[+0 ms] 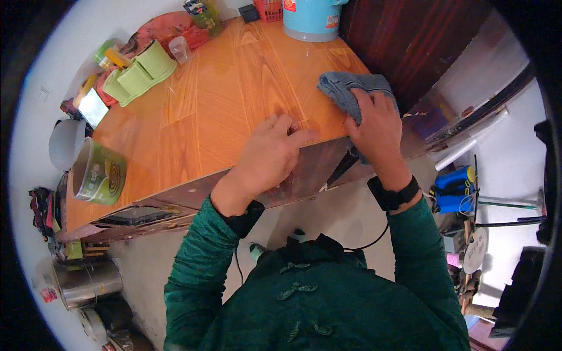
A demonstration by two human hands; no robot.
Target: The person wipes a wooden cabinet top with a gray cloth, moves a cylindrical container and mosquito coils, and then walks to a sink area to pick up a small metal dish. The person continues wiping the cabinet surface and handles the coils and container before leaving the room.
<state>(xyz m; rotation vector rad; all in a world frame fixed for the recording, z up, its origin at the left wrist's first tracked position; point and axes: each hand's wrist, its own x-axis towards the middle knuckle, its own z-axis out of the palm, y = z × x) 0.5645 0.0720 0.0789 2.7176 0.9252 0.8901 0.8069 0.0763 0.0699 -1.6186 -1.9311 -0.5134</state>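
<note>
My right hand (377, 123) grips a folded grey-blue cloth (347, 85) against the right end of a wood-patterned tabletop (219, 105), close to its front edge. The cloth bunches under and ahead of the fingers. To its left, my left hand (274, 149) is at the table's front edge, its fingers curled and the thumb pointing right; nothing shows in it, though the underside of the fingers is hidden. Both wrists wear black bands.
A light blue bucket (311, 19) stands at the back beside a dark wooden panel (408, 39). Along the left are a green organizer (140, 74), a clear plastic cup (179, 49), a small mirror (93, 108) and a green plastic tub (100, 175). A blue container (454, 189) is low at right.
</note>
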